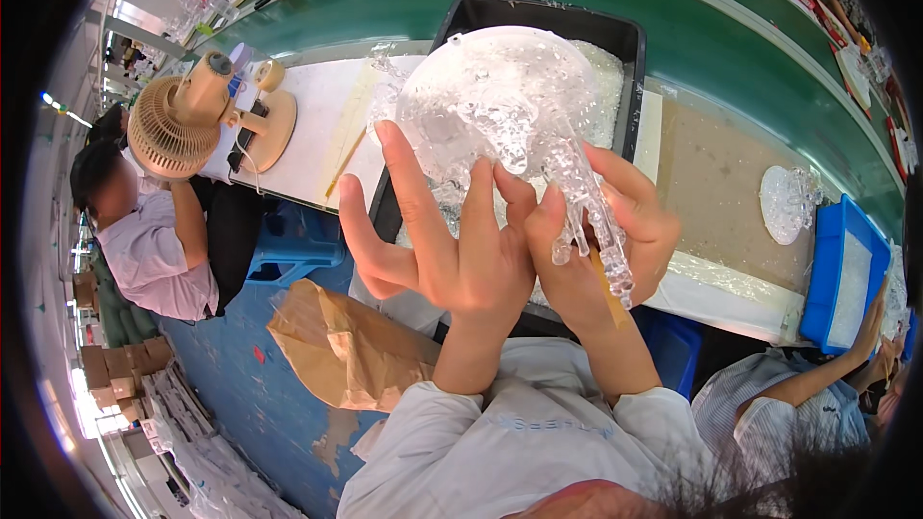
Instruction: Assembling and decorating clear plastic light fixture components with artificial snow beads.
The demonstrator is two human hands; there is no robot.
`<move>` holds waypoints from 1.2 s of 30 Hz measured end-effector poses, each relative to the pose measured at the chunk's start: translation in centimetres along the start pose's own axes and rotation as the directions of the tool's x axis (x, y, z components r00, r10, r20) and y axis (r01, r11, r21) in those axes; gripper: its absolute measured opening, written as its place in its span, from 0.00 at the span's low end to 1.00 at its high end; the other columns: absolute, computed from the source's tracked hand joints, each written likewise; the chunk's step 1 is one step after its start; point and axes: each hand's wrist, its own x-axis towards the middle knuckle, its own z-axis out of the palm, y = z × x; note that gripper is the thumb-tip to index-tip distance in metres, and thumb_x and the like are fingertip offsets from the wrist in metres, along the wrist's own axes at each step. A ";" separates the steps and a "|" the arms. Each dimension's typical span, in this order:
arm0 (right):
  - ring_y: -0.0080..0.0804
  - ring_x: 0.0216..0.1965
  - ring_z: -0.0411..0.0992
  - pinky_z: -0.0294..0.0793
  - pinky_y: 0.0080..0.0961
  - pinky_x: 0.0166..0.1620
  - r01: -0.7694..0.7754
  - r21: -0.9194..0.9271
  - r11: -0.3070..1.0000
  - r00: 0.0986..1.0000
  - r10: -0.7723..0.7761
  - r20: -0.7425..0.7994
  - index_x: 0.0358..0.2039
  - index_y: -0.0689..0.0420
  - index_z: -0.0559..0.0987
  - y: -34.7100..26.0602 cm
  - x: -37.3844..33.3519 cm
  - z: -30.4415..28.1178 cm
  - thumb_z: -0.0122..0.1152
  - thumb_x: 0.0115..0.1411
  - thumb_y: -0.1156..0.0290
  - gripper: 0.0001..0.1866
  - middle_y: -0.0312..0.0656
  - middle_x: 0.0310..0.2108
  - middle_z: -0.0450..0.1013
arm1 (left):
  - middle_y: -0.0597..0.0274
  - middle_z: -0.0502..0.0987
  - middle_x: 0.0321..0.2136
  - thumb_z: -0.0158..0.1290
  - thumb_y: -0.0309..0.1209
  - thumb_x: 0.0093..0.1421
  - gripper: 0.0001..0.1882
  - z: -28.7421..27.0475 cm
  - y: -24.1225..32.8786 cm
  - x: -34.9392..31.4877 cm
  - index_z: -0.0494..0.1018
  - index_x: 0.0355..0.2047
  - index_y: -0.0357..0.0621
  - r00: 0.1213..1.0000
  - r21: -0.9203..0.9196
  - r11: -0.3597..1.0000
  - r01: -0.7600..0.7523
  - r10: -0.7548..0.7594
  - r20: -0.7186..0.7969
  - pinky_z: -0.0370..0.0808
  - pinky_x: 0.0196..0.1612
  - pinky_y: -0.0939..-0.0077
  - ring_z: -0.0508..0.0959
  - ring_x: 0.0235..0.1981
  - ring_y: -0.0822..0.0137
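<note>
A clear plastic piece with a round, frosted disc and drip-like, icicle-shaped branches is held up over a black tray. My left hand pinches at its near side with thumb and a finger, while the other fingers stretch out. Closed around the branches at the right is my right hand, with a thin yellowish stick showing below its fingers. Clear granules lie in the tray and small bits cling to the disc. The exact contact points are partly hidden by the fingers.
A beige fan stands on the table at left. A brown paper bag is below my left arm. Another clear disc piece and a blue tray are at right. Co-workers sit on both sides; a green surface runs behind.
</note>
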 end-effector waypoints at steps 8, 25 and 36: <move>0.34 0.41 0.76 0.77 0.24 0.41 0.074 -0.106 0.992 0.996 -0.068 0.064 0.44 0.61 0.61 0.0 0.2 -0.4 0.67 0.52 0.81 0.25 0.60 0.46 0.71 | 0.45 0.76 0.50 0.57 0.37 0.52 0.08 0.0 -0.6 0.2 0.78 0.23 0.48 0.998 -0.067 0.997 -0.032 0.036 0.057 0.55 0.57 0.59 0.61 0.59 0.40; 0.33 0.45 0.74 0.78 0.24 0.43 -0.111 0.046 0.993 0.994 0.111 0.012 0.43 0.61 0.58 -0.3 0.0 -0.1 0.66 0.52 0.82 0.26 0.59 0.51 0.67 | 0.46 0.74 0.52 0.61 0.47 0.50 0.13 0.4 -0.9 -0.2 0.78 0.22 0.52 0.995 -0.029 0.995 -0.091 0.090 -0.038 0.55 0.60 0.58 0.60 0.58 0.50; 0.35 0.42 0.76 0.80 0.25 0.39 -0.304 -0.015 0.952 0.950 0.305 0.071 0.42 0.63 0.59 -0.8 0.4 0.1 0.69 0.50 0.80 0.27 0.60 0.49 0.69 | 0.36 0.77 0.45 0.56 0.42 0.51 0.11 1.1 -0.9 -0.1 0.75 0.21 0.50 0.999 -0.171 0.985 -0.019 0.011 -0.048 0.56 0.56 0.59 0.59 0.56 0.42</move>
